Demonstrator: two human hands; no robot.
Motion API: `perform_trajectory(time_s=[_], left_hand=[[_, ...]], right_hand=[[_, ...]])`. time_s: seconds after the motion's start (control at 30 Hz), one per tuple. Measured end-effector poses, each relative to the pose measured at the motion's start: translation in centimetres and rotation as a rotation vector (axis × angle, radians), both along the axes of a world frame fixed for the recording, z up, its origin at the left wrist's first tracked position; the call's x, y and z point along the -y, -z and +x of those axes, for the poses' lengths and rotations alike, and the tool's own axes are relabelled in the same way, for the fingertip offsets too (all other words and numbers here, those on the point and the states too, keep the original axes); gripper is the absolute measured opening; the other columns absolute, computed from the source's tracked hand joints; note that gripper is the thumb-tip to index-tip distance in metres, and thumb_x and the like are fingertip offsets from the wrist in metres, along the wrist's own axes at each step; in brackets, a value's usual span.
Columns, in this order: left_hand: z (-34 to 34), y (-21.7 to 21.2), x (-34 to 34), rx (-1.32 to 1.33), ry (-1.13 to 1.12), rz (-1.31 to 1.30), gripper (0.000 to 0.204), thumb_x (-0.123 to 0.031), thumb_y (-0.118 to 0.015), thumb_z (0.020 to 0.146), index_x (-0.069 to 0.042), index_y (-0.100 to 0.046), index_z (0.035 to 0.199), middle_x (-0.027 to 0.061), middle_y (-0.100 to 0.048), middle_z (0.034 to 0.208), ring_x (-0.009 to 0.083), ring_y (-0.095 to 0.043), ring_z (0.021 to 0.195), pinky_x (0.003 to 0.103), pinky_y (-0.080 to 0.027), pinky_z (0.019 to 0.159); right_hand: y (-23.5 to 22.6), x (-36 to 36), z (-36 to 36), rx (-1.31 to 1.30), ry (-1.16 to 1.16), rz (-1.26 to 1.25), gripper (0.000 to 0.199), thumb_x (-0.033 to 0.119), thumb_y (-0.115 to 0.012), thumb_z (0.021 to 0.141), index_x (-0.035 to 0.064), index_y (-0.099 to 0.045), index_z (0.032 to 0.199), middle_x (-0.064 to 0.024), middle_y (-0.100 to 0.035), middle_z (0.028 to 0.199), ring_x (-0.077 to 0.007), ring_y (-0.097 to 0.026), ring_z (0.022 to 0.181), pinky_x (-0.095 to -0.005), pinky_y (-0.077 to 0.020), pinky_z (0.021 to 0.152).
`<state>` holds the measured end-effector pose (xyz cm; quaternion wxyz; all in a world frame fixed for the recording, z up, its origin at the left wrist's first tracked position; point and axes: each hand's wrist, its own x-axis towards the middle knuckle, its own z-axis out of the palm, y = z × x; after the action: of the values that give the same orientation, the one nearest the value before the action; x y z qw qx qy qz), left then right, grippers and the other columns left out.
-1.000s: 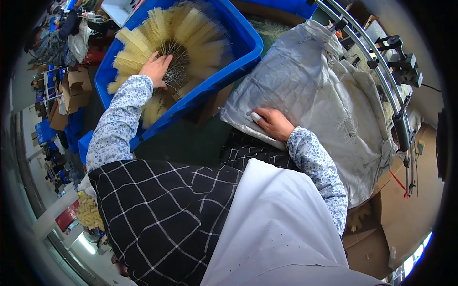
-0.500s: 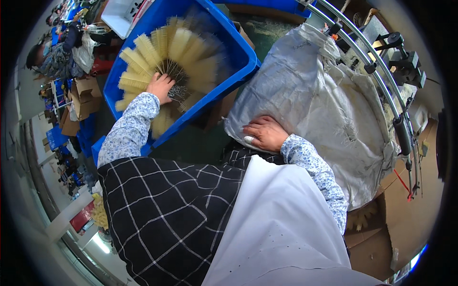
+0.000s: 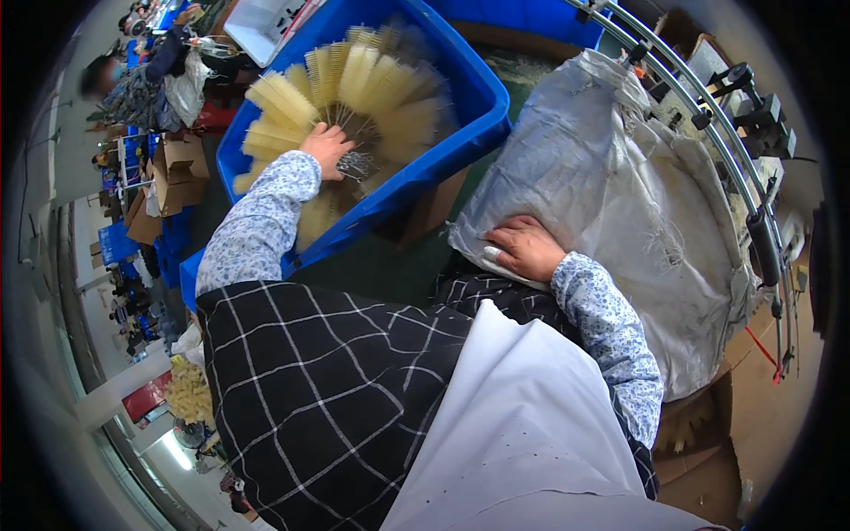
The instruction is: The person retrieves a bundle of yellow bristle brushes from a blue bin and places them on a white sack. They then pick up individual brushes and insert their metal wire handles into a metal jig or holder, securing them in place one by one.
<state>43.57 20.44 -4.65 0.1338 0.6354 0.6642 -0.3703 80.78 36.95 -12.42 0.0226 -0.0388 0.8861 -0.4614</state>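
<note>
Inside a blue plastic bin lies a round fan of pale yellow bristle brushes, their twisted wire stems gathered at the middle. My left hand reaches over the bin's near side, its fingers curled onto the wire stems; the fingertips are partly hidden among them. The bristles on the far right side are blurred. To the right, my right hand lies flat on a greyish-white woven sack, fingers extended, with a white wrap on one digit. It holds nothing.
A curved metal rail with black clamps arcs past the sack on the right. Cardboard stands beyond it. A white tray sits behind the bin. Farther left are cardboard boxes and another person.
The whole view has shifted slightly, so everything sits farther right. My left hand stays at the wire stems and my right hand stays on the sack. The bristles remain blurred at one side.
</note>
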Motion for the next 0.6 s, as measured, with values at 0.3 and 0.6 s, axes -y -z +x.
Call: perform_trajectory(time_s=[0.3, 0.6], left_hand=[[-1.1, 0.5, -0.1, -0.049, 0.071, -0.040, 0.060, -0.044, -0.071, 0.053, -0.011, -0.057, 0.101, 0.0063, -0.053, 0.095, 0.0218, -0.041, 0.105, 0.042, -0.026, 0.094], [-0.1, 1.4, 0.4, -0.106, 0.011, -0.062, 0.061, -0.040, -0.072, 0.055, -0.012, -0.055, 0.107, 0.0040, -0.054, 0.105, 0.0177, -0.038, 0.110, 0.042, -0.024, 0.095]], right_hand=[[-0.3, 0.3, -0.6, 0.037, -0.001, -0.001, 0.034, 0.021, -0.051, 0.077, 0.0059, -0.053, 0.108, -0.0145, -0.056, 0.104, -0.0279, -0.047, 0.104, -0.0384, -0.0297, 0.094], [0.1, 0.2, -0.3, 0.037, 0.009, -0.020, 0.034, 0.019, -0.051, 0.077, 0.0051, -0.052, 0.108, -0.0139, -0.056, 0.104, -0.0275, -0.047, 0.105, -0.0385, -0.0293, 0.094]])
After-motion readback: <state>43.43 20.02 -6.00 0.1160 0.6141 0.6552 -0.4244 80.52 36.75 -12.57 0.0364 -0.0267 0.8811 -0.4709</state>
